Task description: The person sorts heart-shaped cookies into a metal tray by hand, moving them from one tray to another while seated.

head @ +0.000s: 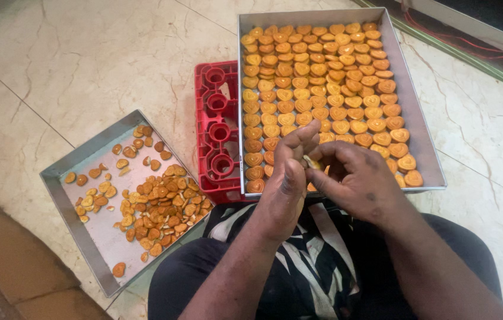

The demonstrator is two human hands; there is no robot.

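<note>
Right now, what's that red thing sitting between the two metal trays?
In the head view, a red plastic crate lies between the loose-biscuit tray and the full tray, partly under the full one.

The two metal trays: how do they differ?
The right tray sits on a red crate; the left tray lies on the floor. Heart-shaped biscuits fill the right tray in neat rows; the left tray's biscuits lie in a loose heap, leaving bare metal. Both are shallow and grey.

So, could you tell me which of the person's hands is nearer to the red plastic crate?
Left. The left hand is just right of the red plastic crate, over the big tray's near corner; the right hand sits farther right, beyond the left hand.
</note>
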